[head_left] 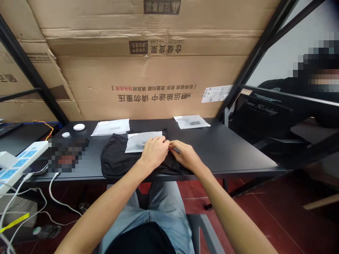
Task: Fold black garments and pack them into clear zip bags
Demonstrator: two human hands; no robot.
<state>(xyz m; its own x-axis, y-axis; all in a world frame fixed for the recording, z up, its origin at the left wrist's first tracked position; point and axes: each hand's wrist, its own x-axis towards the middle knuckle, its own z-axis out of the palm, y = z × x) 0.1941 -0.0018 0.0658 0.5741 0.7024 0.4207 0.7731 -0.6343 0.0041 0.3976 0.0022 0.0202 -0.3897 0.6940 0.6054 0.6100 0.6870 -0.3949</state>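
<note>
Centrally, both hands (155, 151) (187, 154) meet beside the pouch's (134, 145) edge, grip unclear, desk (227, 150) stretching rightward.

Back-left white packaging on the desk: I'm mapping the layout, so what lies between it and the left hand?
Another white packet, lying on black fabric, as the head view shows.

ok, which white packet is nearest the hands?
The middle packet, on the black cloth, right at the left hand; the other packets lie farther back on the desk.
</note>
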